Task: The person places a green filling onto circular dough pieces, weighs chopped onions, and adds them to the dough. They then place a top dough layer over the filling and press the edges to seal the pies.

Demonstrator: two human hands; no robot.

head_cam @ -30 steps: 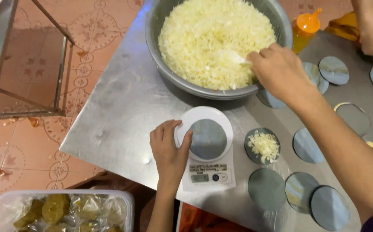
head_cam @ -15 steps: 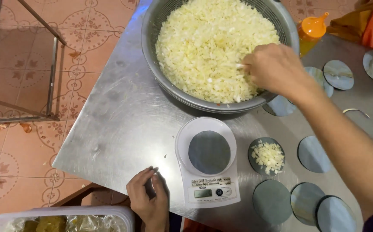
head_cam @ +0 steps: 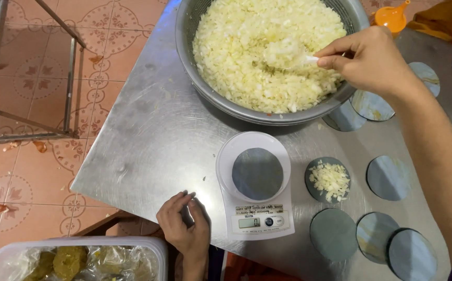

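- Right hand, fingers pinched narrow on a white spoon heaped with chopped filling, over the far metal bowl.
- Left hand, fingers loosely curled and holding nothing, rests on the near table edge, left of the scale.

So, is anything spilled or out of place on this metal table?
Only small things. A few white shreds lie on the steel table below the big metal bowl. Some round grey discs are partly tucked under that bowl. Orange scraps lie on the tiled floor.
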